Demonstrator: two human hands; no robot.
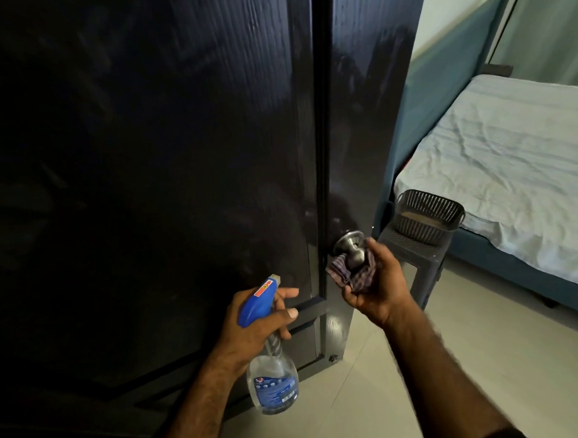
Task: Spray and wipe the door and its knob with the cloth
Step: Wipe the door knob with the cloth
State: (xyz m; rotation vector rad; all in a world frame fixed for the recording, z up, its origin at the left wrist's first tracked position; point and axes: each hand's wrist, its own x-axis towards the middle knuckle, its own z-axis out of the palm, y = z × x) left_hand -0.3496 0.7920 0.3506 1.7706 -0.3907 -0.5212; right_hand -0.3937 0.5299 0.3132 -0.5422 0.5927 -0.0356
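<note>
The left hand [252, 323] grips the neck of a clear spray bottle [273, 378], its fingers curled round it. The right hand [376, 281] pinches a striped cloth [356, 275] against the underside of the steel knob [350, 249] on the dark door [179, 157]. Beyond, a mesh basket [426, 212] sits on a grey stool [418, 256] beside the bed [510, 149].

This place is a bedroom in a home. Beside the dark wooden door [179, 157] stands a bed [497, 163] with a crumpled light sheet and a blue-green padded headboard [441, 89]. A plastic stool [412, 256] with a small basket [426, 209] on it stands on the pale tiled floor [485, 336].
</note>
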